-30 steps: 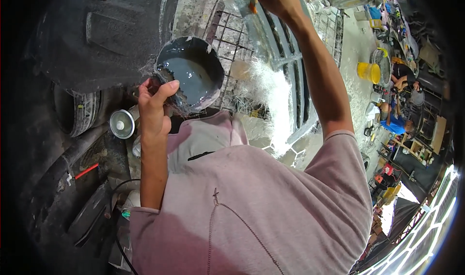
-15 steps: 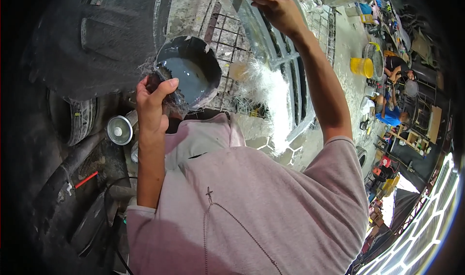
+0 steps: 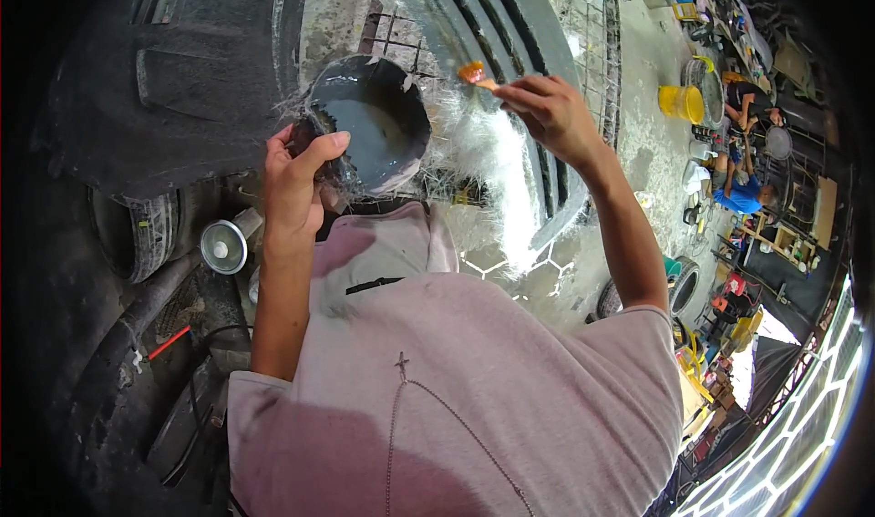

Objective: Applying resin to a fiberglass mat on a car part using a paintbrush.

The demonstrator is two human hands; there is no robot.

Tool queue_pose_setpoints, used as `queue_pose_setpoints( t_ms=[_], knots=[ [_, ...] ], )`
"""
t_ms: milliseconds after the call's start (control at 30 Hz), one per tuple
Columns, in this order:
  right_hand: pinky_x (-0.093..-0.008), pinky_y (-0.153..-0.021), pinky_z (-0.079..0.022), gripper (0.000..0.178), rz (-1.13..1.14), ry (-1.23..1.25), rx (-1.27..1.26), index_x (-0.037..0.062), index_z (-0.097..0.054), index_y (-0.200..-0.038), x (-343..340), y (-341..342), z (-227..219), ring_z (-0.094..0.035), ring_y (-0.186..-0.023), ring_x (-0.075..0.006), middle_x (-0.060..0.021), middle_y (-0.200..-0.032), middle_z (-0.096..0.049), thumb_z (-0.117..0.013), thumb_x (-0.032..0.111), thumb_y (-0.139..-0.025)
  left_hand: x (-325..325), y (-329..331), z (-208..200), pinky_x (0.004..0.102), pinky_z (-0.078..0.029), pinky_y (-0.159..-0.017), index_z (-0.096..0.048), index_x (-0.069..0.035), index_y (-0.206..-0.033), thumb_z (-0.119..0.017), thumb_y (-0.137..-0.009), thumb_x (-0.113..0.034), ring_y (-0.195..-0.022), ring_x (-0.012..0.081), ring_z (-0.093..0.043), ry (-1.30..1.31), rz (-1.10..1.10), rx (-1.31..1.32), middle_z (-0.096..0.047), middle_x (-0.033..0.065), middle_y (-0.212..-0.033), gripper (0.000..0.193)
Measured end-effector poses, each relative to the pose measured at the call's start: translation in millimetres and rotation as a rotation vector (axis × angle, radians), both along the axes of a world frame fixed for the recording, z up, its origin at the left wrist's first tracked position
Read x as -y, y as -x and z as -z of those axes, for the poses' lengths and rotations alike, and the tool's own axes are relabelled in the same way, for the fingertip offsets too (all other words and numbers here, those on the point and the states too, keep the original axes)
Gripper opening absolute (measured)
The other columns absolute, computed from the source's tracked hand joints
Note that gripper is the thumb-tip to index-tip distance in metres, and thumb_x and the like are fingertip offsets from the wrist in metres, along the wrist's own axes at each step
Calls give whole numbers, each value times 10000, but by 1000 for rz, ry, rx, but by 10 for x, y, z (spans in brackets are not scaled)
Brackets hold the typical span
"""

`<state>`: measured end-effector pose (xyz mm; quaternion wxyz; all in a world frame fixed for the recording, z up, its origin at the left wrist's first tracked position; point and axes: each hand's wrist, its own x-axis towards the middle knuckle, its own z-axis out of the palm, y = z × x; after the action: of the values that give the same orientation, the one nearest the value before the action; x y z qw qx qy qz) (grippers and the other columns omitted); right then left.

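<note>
My left hand [image 3: 297,171] grips the ragged, fibre-crusted rim of a dark round container [image 3: 415,133], tilted so its inside shows. Greyish liquid [image 3: 365,130] lies in the bottom. In my right hand [image 3: 551,121] is a paintbrush [image 3: 476,75] with an orange handle end, its bristles hard to make out. The brush is over a long grey slatted panel [image 3: 538,39] with dark grooves. White, hair-like fibre matting [image 3: 501,166] covers the panel's near part, just below the brush and right of the container.
A large black moulded panel [image 3: 200,89] fills the upper left. Tyres [image 3: 150,235] and a round lamp-like metal disc [image 3: 223,246] lie below it. A metal grid [image 3: 597,61] stands behind the slatted panel. Far right are a yellow bucket [image 3: 681,104] and two people, one in blue [image 3: 743,195].
My right hand has come down and nearer with the brush, from the panel's far part toward the white fibres. The container in my left hand has shifted slightly right and up.
</note>
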<state>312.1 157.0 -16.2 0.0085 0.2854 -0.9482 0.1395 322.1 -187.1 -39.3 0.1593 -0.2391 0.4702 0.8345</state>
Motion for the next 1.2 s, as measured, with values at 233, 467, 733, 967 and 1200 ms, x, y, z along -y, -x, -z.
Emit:
queue_pose_setpoints(
  t_ms=[233,467,733,967,1200],
  knots=[
    [-353,-720,-552,106,46,247,340,62,-678,-995,-59,122,-222,-696,-817,-208,-72,-913,-701,-668,36,-892,-62,-36,-61,266,-561,-733,-428,29,-1191,-840,-675,-16,-788,132,-637,9,-44,8,-628,94,-956,662],
    [-337,-708,-523,84,8,182,256,73,-659,-995,395,1296,-34,-693,-812,-224,-90,-881,-707,-620,136,-956,180,-61,-15,227,-549,-638,-423,33,-1198,-842,-664,-26,-734,122,-635,58,-45,5,-627,86,-960,681],
    [-425,-747,-535,145,72,71,77,78,-705,-1006,756,2208,-175,-671,-878,-365,-151,-1017,-690,-636,101,-881,432,-33,57,196,-510,-545,-421,24,-1221,-845,-660,-40,-715,115,-633,52,-94,3,-634,86,-965,706],
    [-367,-702,-561,160,-9,-22,-272,149,-695,-1065,685,1852,66,-687,-812,-255,-65,-989,-701,-647,141,-913,452,46,44,231,-539,-605,-413,32,-1218,-850,-651,-49,-755,132,-639,30,-113,18,-625,101,-978,721],
    [-328,-703,-423,235,43,-135,-21,149,-678,-1099,342,241,139,-624,-817,-162,9,-973,-656,-673,102,-869,296,144,47,288,-547,-806,-421,29,-1198,-848,-656,-48,-839,160,-639,-23,-78,1,-623,106,-993,694]
  ],
)
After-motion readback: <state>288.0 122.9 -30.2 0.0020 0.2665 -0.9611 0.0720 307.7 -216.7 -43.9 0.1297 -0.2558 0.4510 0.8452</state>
